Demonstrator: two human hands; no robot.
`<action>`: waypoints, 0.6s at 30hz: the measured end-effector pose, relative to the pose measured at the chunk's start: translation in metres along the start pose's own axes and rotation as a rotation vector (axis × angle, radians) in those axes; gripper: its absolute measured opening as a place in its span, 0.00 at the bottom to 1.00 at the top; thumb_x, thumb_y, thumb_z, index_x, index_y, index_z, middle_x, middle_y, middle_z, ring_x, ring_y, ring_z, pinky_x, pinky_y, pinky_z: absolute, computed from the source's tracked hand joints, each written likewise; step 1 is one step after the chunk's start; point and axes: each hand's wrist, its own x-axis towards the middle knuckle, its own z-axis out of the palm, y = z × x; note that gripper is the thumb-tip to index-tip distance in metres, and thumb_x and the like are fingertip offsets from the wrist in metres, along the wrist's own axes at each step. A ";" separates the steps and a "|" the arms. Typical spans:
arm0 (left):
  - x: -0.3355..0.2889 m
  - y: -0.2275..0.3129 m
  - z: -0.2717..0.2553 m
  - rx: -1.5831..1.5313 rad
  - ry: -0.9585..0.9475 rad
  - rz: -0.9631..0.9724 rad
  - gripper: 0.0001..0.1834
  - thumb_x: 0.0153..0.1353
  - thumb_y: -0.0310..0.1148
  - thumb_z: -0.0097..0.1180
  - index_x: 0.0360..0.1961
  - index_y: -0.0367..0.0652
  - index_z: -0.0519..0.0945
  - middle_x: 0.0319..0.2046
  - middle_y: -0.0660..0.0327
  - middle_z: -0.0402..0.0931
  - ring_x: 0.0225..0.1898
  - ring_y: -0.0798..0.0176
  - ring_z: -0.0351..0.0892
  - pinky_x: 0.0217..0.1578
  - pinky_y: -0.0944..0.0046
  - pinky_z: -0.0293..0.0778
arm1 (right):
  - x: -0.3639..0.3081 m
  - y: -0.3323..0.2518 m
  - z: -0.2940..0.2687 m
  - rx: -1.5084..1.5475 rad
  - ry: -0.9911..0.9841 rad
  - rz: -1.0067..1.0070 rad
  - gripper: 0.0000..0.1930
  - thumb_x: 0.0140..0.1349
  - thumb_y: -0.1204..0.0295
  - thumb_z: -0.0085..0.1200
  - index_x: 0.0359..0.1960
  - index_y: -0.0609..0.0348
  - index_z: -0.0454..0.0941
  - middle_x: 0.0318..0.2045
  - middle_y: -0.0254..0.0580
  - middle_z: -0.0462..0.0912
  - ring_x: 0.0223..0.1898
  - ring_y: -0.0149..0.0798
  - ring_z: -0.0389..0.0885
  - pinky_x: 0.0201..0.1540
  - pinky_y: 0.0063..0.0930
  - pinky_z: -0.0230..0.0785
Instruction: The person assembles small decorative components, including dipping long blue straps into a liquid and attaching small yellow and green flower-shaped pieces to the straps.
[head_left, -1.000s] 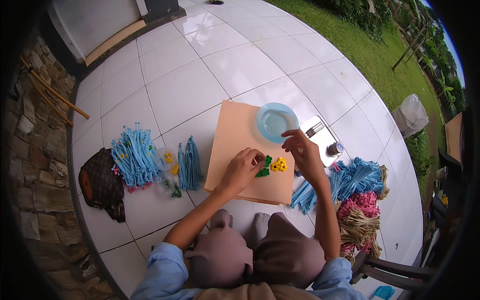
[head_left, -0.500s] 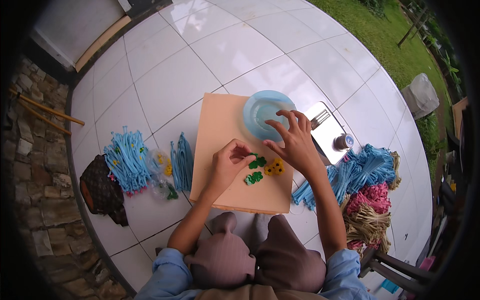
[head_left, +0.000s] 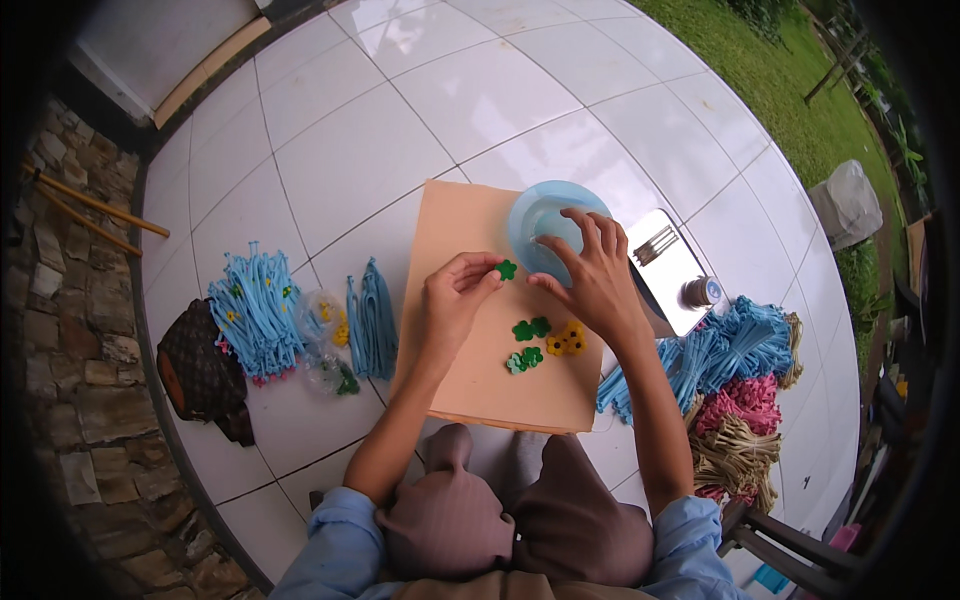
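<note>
Between the thumb and fingertips of my left hand (head_left: 460, 295) is a small green flower-shaped piece (head_left: 506, 270), held just above the tan board. My right hand (head_left: 592, 270) hovers over the near right part of a pale blue bowl (head_left: 525, 215), fingers curved and apart, with nothing visible in them. More green flower pieces (head_left: 531, 329) lie on the board (head_left: 470, 385), with another green group (head_left: 522, 360) nearer me. Beside them sit yellow flower pieces with dark centres (head_left: 566, 340).
A white tray (head_left: 682, 310) holds a small round jar (head_left: 701, 292) and thin metal pieces (head_left: 655, 246). Blue (head_left: 750, 335), pink and beige bundles lie at right. Blue strips (head_left: 255, 310), a clear bag (head_left: 322, 320) and a dark brown patterned bag (head_left: 200, 370) are at left.
My left hand has lifted a green flower piece from the group and moved it up the board. My right hand stays by the bowl, fingers still apart. The view has shifted slightly.
</note>
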 end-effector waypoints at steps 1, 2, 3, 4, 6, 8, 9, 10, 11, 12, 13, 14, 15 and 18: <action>-0.001 0.002 0.001 -0.040 -0.013 -0.022 0.10 0.56 0.20 0.55 0.40 0.32 0.76 0.35 0.57 0.79 0.36 0.69 0.78 0.39 0.72 0.76 | -0.001 -0.002 0.000 0.015 0.046 0.039 0.21 0.53 0.52 0.56 0.44 0.48 0.76 0.53 0.46 0.65 0.56 0.50 0.59 0.60 0.52 0.49; -0.003 0.005 0.002 -0.079 -0.020 -0.042 0.10 0.56 0.20 0.55 0.41 0.32 0.76 0.36 0.57 0.79 0.37 0.69 0.78 0.41 0.72 0.76 | -0.003 -0.006 -0.003 0.016 0.044 0.033 0.21 0.53 0.52 0.56 0.44 0.48 0.76 0.53 0.46 0.65 0.56 0.50 0.59 0.60 0.52 0.49; -0.004 0.007 0.002 -0.082 -0.011 -0.041 0.10 0.56 0.20 0.55 0.41 0.32 0.76 0.36 0.57 0.79 0.37 0.69 0.78 0.41 0.72 0.76 | -0.007 -0.014 -0.009 0.050 0.088 0.061 0.20 0.51 0.56 0.59 0.45 0.47 0.76 0.53 0.45 0.65 0.56 0.50 0.59 0.59 0.51 0.51; -0.005 0.009 0.003 -0.120 -0.015 -0.060 0.10 0.57 0.20 0.54 0.41 0.32 0.76 0.36 0.57 0.79 0.37 0.68 0.78 0.41 0.71 0.76 | -0.010 -0.021 -0.014 0.083 0.133 0.090 0.20 0.50 0.59 0.61 0.45 0.46 0.75 0.53 0.44 0.65 0.56 0.49 0.60 0.59 0.51 0.52; -0.007 0.012 0.004 -0.163 -0.022 -0.082 0.10 0.57 0.21 0.54 0.41 0.33 0.76 0.36 0.57 0.78 0.37 0.68 0.78 0.42 0.71 0.76 | -0.017 -0.036 -0.022 0.079 0.150 0.049 0.20 0.48 0.61 0.62 0.45 0.46 0.75 0.54 0.43 0.64 0.55 0.49 0.60 0.59 0.51 0.52; -0.009 0.016 0.005 -0.261 0.004 -0.194 0.12 0.56 0.21 0.54 0.43 0.33 0.74 0.34 0.56 0.78 0.37 0.67 0.78 0.42 0.70 0.76 | -0.022 -0.045 -0.023 0.071 0.175 -0.007 0.21 0.46 0.64 0.63 0.45 0.43 0.75 0.55 0.40 0.64 0.55 0.47 0.61 0.58 0.53 0.53; -0.010 0.016 0.004 -0.263 0.005 -0.196 0.12 0.56 0.21 0.54 0.43 0.33 0.74 0.34 0.56 0.78 0.37 0.67 0.78 0.42 0.70 0.76 | -0.023 -0.047 -0.024 0.071 0.172 -0.007 0.21 0.46 0.64 0.63 0.45 0.43 0.75 0.55 0.40 0.64 0.55 0.47 0.61 0.58 0.53 0.53; -0.011 0.017 0.004 -0.256 -0.015 -0.205 0.13 0.57 0.21 0.54 0.45 0.35 0.72 0.35 0.58 0.76 0.39 0.66 0.78 0.44 0.70 0.75 | -0.023 -0.049 -0.024 0.057 0.174 -0.015 0.21 0.46 0.64 0.63 0.45 0.43 0.75 0.55 0.40 0.64 0.55 0.46 0.61 0.59 0.53 0.52; -0.011 0.018 0.004 -0.251 -0.036 -0.213 0.14 0.57 0.22 0.53 0.46 0.37 0.70 0.35 0.59 0.75 0.40 0.66 0.77 0.46 0.70 0.74 | -0.024 -0.050 -0.024 0.041 0.176 -0.023 0.21 0.46 0.64 0.63 0.45 0.42 0.75 0.56 0.40 0.64 0.55 0.46 0.61 0.59 0.52 0.52; -0.012 0.019 0.004 -0.252 -0.036 -0.215 0.14 0.57 0.22 0.53 0.46 0.37 0.70 0.35 0.59 0.75 0.40 0.66 0.77 0.46 0.70 0.74 | -0.024 -0.051 -0.024 0.040 0.174 -0.023 0.21 0.46 0.64 0.63 0.45 0.42 0.75 0.56 0.40 0.64 0.55 0.46 0.61 0.59 0.52 0.52; -0.013 0.020 0.005 -0.263 -0.038 -0.207 0.15 0.57 0.22 0.53 0.46 0.37 0.69 0.35 0.59 0.75 0.40 0.66 0.77 0.46 0.69 0.74 | -0.024 -0.051 -0.024 0.028 0.168 -0.025 0.21 0.46 0.64 0.63 0.45 0.42 0.76 0.56 0.40 0.64 0.55 0.45 0.61 0.59 0.52 0.52; -0.014 0.021 0.005 -0.273 -0.038 -0.198 0.15 0.57 0.22 0.53 0.47 0.36 0.69 0.35 0.59 0.75 0.40 0.65 0.78 0.46 0.69 0.74 | -0.023 -0.051 -0.024 0.018 0.163 -0.028 0.21 0.46 0.64 0.63 0.45 0.42 0.76 0.56 0.40 0.64 0.56 0.45 0.61 0.59 0.52 0.51; -0.014 0.022 0.005 -0.273 -0.038 -0.199 0.15 0.57 0.22 0.53 0.47 0.36 0.69 0.35 0.59 0.75 0.40 0.65 0.78 0.46 0.69 0.74 | -0.023 -0.052 -0.024 0.018 0.162 -0.028 0.21 0.46 0.64 0.63 0.45 0.42 0.76 0.56 0.40 0.64 0.56 0.45 0.61 0.59 0.52 0.51; -0.015 0.024 0.005 -0.275 -0.045 -0.187 0.15 0.57 0.21 0.53 0.46 0.37 0.69 0.34 0.58 0.75 0.39 0.65 0.78 0.46 0.68 0.74 | -0.023 -0.054 -0.026 -0.015 0.159 -0.031 0.21 0.46 0.64 0.63 0.45 0.42 0.76 0.56 0.40 0.63 0.56 0.44 0.61 0.60 0.52 0.51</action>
